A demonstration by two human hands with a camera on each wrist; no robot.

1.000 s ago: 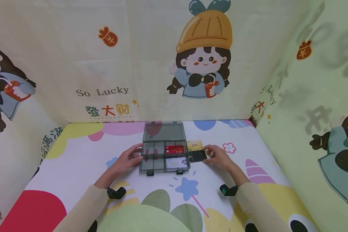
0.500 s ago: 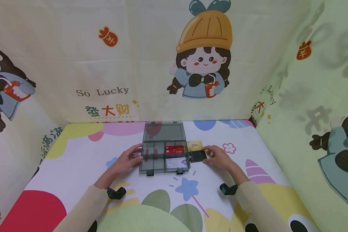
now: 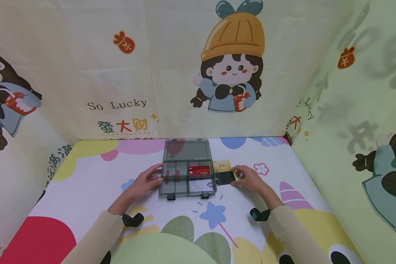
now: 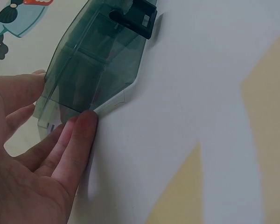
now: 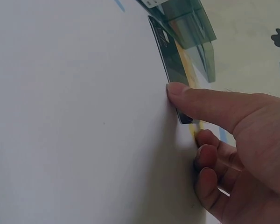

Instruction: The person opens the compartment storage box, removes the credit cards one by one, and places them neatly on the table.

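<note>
A smoky, see-through plastic compartment box [image 3: 174,187] lies with its lid [image 3: 186,150] folded back, its clasps towards me. My left hand [image 3: 146,183] holds the box's left end; the left wrist view has thumb and fingers at that end. Right of the box, my right hand [image 3: 248,179] pinches a black card [image 3: 226,178] at its outer end, thumb [image 5: 179,88] on its near edge. The card is flat by the box wall. Behind it is a partly covered gold card [image 3: 221,165]. A red VIP card [image 3: 199,170] and a whitish card [image 3: 200,186] are in right-hand compartments.
A printed white cloth [image 3: 99,190] covers the table. Patterned fabric walls [image 3: 171,73] enclose it at the back and sides. A dark device is strapped at each wrist.
</note>
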